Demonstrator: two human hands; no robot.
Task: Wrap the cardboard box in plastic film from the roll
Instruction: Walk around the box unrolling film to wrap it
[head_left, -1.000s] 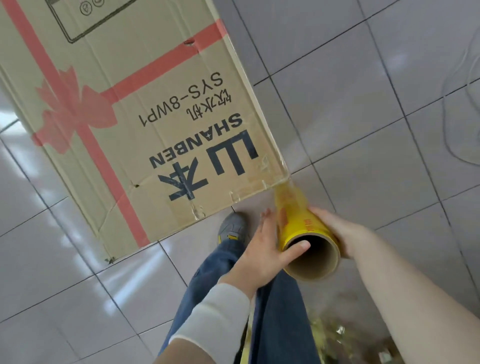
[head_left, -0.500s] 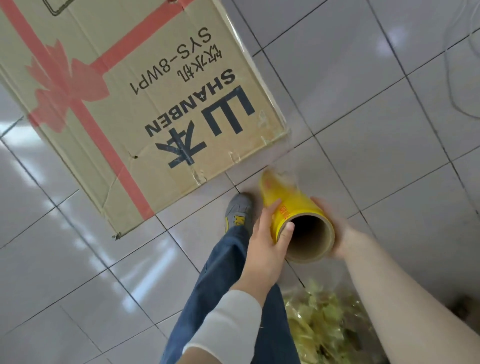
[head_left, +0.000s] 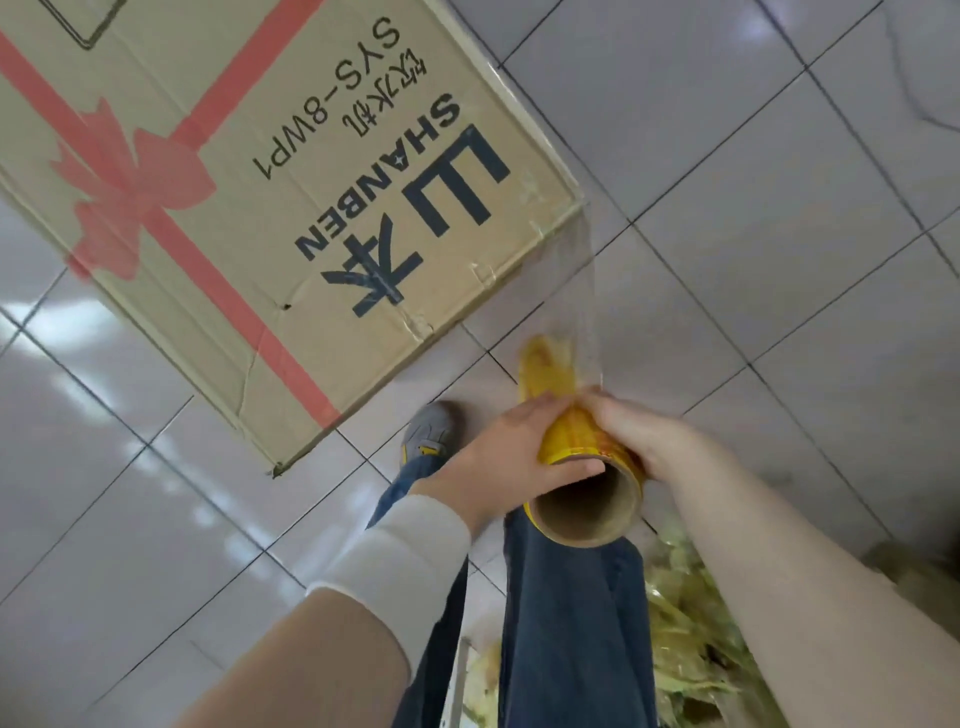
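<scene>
A large cardboard box (head_left: 249, 171) with a red printed ribbon and dark lettering fills the upper left, standing on the tiled floor. I hold the yellow film roll (head_left: 571, 447) upright in front of me, its open cardboard core facing the camera. My left hand (head_left: 504, 457) grips the roll from the left, thumb across the core's rim. From the right, my right hand (head_left: 639, 436) curls round it. A clear sheet of film (head_left: 569, 280) stretches from the roll up to the box's near right corner.
Grey glossy floor tiles (head_left: 779, 208) spread all round. My legs in blue jeans (head_left: 566, 623) and a grey shoe (head_left: 431, 431) are below the roll. A heap of crumpled yellowish film (head_left: 685, 634) lies on the floor at the lower right.
The roll has drawn away from the box corner toward me, pulling out a longer clear sheet of film. My right hand has come further round the roll. Both hands keep their hold.
</scene>
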